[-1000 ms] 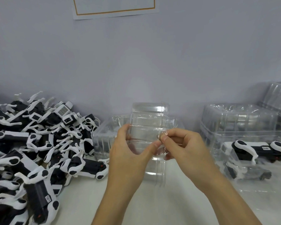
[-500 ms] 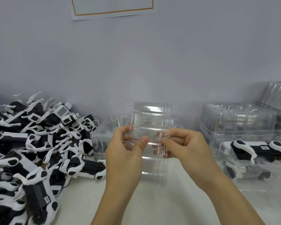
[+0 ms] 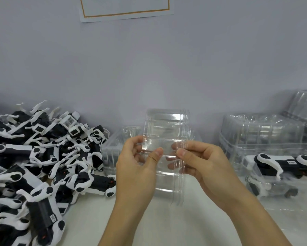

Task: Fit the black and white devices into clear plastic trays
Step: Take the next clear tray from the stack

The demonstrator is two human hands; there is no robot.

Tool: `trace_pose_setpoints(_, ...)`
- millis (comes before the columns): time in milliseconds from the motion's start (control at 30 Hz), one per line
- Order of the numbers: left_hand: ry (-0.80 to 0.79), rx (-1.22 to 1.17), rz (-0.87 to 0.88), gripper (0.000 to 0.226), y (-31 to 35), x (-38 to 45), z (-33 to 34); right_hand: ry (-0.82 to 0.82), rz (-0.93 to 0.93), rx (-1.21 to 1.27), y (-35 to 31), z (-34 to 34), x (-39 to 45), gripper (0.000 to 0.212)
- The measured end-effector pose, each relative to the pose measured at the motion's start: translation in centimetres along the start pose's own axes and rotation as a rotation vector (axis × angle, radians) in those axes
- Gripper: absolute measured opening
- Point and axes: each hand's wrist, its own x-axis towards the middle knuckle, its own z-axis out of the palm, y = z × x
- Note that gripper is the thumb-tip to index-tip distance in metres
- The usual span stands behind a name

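Clear ribbed plastic tray (image 3: 164, 132) is held upright above the white table (image 3: 193, 224), pinched by left hand (image 3: 136, 167) and right hand (image 3: 204, 164); black-and-white devices (image 3: 34, 157) heap at the table's left edge.

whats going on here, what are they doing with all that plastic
A person is holding a clear plastic tray up over the table, the left hand and the right hand each pinching it by a side. It looks empty. A big pile of black and white devices waits on the left. On the right, a packed tray already holds devices, with stacks of empty trays behind it.
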Motion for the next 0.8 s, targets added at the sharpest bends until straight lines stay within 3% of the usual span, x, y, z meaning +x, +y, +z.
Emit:
trace_pose_setpoints(133, -0.003, -0.013, 0.0, 0.033, -0.1, 0.1, -0.1, -0.006, 0.034, 0.017, 0.3, 0.0, 0.0, 0.015)
trace_pose_setpoints(333, -0.009, -0.019, 0.021, 0.033, -0.2, 0.0, -0.1, -0.01, 0.047, 0.028, 0.5, -0.2, 0.0, 0.024)
trace_pose_setpoints(467, -0.07, 0.078, 0.152, 0.056, 0.0, -0.7, 0.2, 0.053, 0.013, -0.024, 0.7, 0.1, 0.1, 0.017)
trace_pose_setpoints(633, -0.116, 0.243, 0.139, 0.101, -0.3, -1.2, 0.4, 0.107, -0.01, -0.109, 0.6, 0.3, 0.2, 0.015)
trace_pose_setpoints(800, -0.118, 0.232, 0.149, 0.09, -0.5, -0.8, 0.1, 0.122, -0.037, -0.173, 0.6, 0.6, 0.3, 0.018)
